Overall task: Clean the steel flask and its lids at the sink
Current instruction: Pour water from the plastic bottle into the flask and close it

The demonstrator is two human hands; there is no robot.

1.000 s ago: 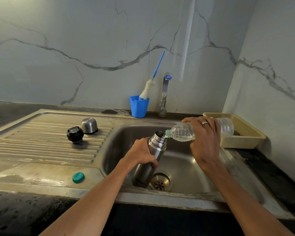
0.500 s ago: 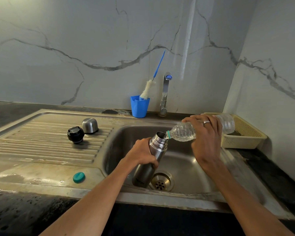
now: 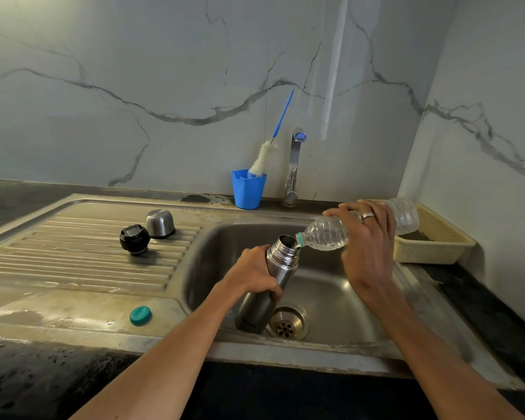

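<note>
- Dark tabletop (image 3: 28, 386) along the near edge and far left, framing the steel sink (image 3: 340, 356).
- Ribbed draining board (image 3: 73, 256) left of the basin: black inner lid (image 3: 134, 239) and steel cup lid (image 3: 160, 223) just beside each other near its back; open ribs in front of both.
- Teal bottle cap (image 3: 140, 315) alone on the flat front strip, near the basin's left rim.
- Blue cup (image 3: 248, 189) at the back wall with a bottle brush (image 3: 262, 159) leaning in it; tap (image 3: 294, 168) just right of it.
- Left hand (image 3: 252, 275), grip wrapped round the steel flask (image 3: 270, 286), tilted, base low in the basin beside the drain (image 3: 288, 324); dark print near the base, too small to read.
- Right hand (image 3: 367, 247), grip round a clear plastic bottle (image 3: 325, 236), tipped, neck at the flask's open mouth.
- Cream basket (image 3: 431, 250) in the right corner, against the wall.
</note>
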